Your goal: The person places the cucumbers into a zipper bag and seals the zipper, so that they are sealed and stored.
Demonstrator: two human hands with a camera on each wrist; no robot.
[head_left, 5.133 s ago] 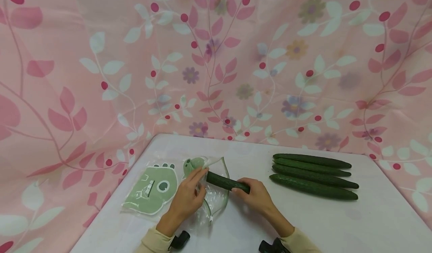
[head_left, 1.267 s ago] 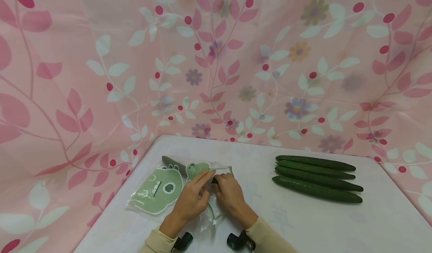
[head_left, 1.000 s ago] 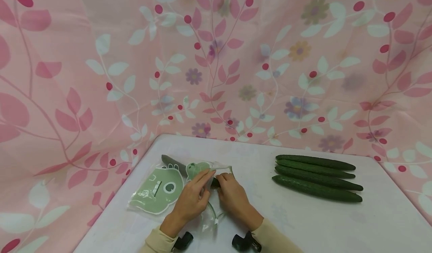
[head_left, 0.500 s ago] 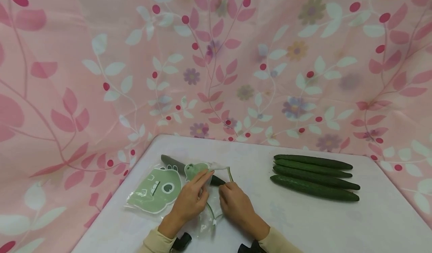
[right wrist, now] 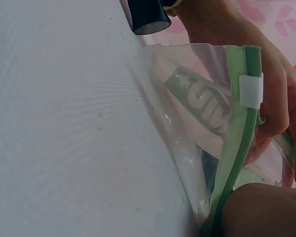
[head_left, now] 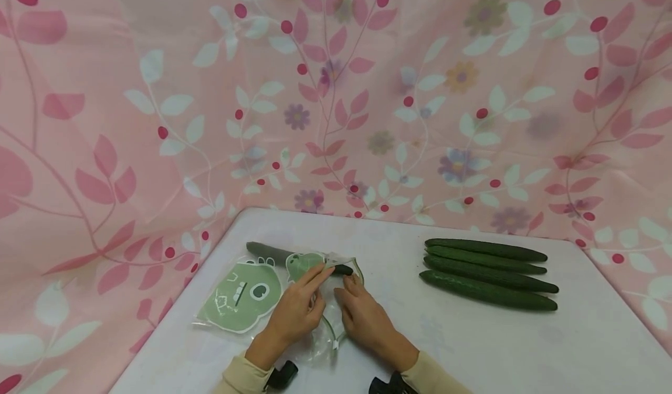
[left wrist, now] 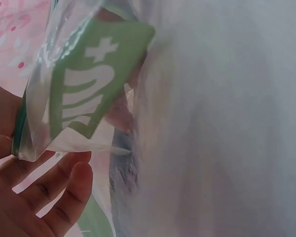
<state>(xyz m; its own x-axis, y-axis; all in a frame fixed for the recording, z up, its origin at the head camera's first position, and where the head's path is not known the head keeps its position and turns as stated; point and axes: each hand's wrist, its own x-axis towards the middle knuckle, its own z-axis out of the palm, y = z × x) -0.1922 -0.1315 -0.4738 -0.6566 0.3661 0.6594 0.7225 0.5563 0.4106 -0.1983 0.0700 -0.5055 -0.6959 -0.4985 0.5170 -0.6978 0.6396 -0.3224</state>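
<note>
Here at the bag's mouth your left hand touches the edge of the bag, its index and middle fingers straight along the film and the thumb apart from them; whether it pinches the plastic you can't tell from here. Your right hand is just across the opening, fingers bent and close together, tips just below the end of the cucumber; whether they grip any film is hidden. And there's the cucumber, lying slantwise along the far side of the bag, most of its length a dull green through the film, its darker right end showing between your two hands. Down the mouth runs the green zip, curving past your right hand, with its white slider near one end. Up close at your left wrist, a green label with white lettering stands tilted beside your fingers. Out to the left, the one-eyed face print spreads across the bag, lying flat on the white table. Well over to the right, four more cucumbers lie side by side, and behind everything hangs the pink floral cloth.
</note>
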